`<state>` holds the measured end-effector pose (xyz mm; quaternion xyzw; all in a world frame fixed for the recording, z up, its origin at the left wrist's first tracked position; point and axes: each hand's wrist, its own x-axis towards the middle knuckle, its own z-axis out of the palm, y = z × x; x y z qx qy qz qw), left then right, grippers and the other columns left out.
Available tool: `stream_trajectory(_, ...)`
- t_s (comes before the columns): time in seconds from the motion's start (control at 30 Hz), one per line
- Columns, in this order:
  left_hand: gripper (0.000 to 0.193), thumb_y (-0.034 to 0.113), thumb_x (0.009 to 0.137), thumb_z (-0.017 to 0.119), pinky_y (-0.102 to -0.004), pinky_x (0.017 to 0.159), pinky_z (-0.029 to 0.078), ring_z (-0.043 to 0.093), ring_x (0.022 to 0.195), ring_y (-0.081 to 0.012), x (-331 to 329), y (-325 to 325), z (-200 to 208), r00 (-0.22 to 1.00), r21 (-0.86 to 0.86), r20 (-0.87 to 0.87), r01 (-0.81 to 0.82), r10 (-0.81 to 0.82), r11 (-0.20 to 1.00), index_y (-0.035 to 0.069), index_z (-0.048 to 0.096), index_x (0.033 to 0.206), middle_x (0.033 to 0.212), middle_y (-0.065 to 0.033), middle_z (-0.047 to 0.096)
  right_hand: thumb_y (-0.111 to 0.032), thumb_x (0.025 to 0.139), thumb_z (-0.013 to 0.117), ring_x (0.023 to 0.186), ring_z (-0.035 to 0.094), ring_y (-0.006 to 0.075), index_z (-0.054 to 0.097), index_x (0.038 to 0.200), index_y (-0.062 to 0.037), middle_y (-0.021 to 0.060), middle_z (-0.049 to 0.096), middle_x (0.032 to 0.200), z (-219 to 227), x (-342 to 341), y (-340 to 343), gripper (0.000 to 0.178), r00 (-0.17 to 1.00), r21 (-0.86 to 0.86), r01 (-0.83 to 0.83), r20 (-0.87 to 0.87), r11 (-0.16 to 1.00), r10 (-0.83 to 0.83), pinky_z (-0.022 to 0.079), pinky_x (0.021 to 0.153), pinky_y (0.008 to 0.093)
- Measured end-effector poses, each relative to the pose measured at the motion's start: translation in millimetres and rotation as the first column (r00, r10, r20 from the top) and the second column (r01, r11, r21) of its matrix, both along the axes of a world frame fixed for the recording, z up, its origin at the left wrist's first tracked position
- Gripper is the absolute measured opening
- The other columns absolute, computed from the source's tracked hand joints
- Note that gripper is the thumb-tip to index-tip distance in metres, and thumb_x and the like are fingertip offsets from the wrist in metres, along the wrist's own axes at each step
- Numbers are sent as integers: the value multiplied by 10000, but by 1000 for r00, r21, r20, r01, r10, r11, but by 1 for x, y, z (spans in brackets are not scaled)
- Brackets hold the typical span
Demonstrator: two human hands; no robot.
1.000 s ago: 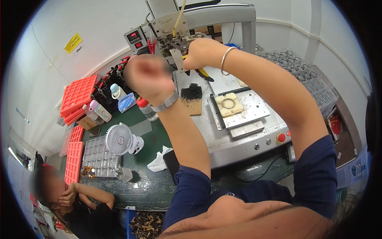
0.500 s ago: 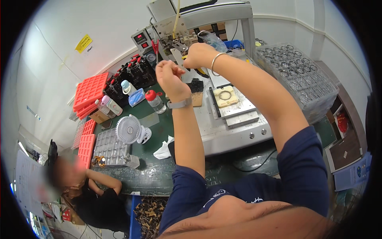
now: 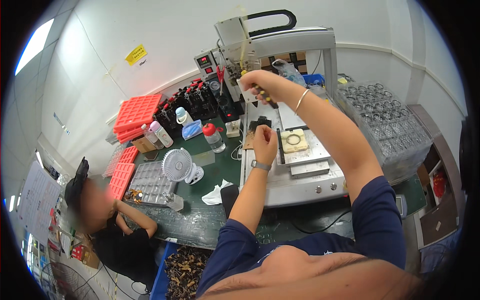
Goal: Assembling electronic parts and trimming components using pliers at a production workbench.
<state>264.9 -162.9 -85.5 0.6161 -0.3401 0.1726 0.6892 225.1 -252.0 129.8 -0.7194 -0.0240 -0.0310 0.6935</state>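
My right hand (image 3: 261, 82) is raised at the machine's upright head (image 3: 244, 55), closed around pliers with black-and-yellow handles (image 3: 265, 95). The jaws of the pliers are mostly hidden by the hand and the machine. Lower down, my left hand (image 3: 265, 144) has its fingers pressed together beside the fixture; whatever they may hold is too small to make out. Right of it, a dark ring (image 3: 293, 139) lies in a cream square block (image 3: 301, 146) on the machine's metal bed. A small black block (image 3: 260, 122) sits just beyond my left fingers.
Stacked clear trays of rings (image 3: 382, 135) stand on the right. To the left are a red-capped bottle (image 3: 215, 140), a white fan (image 3: 177, 165), red trays (image 3: 137, 112) and black clamped units (image 3: 192, 102). Another person (image 3: 117, 240) sits at lower left.
My left hand has dropped from near the machine's head to beside the fixture. My right hand stays high with the pliers, whose handles have turned. The whole view has shifted.
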Motion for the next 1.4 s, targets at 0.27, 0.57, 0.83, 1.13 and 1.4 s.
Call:
stream_trajectory(0.27,89,29,858,623,-216,578,393,459,654,-62,10,15,32,960,-178,131,-224,249,958,41,537,879,744,14,499,-314,681,617,401,357,119,458,675,-123,-2,410,532,-61,14,-53,249,946,86,8,-323,996,21,297,384,280)
stream_trajectory(0.57,373,280,858,651,-432,827,491,602,932,-368,69,-27,250,636,248,698,-646,329,722,68,647,1164,987,-185,624,-294,681,607,416,368,115,408,641,-146,-23,403,525,-52,26,-64,251,967,395,66,-251,916,39,343,435,298)
stream_trajectory(0.83,287,353,852,600,-401,771,518,668,852,-310,110,-20,290,788,454,522,-580,326,676,145,738,993,904,-121,708,-297,663,672,373,360,159,555,619,-5,20,361,492,-37,38,-21,318,989,-468,138,12,873,-150,259,355,338)
stream_trajectory(1.13,295,438,824,623,-419,783,505,665,906,-279,122,-12,292,674,429,549,-735,494,526,253,746,1018,949,-51,721,-319,688,568,426,370,112,423,650,-111,-13,415,538,-51,22,-67,256,893,413,80,-435,907,119,337,434,277)
stream_trajectory(1.4,302,535,807,618,-490,904,305,492,1104,-351,96,-13,298,609,495,616,-793,500,355,348,749,1007,1034,-42,669,-246,679,643,439,336,177,491,647,-94,27,362,522,-23,43,-28,217,980,-64,167,-96,984,-173,297,453,337)
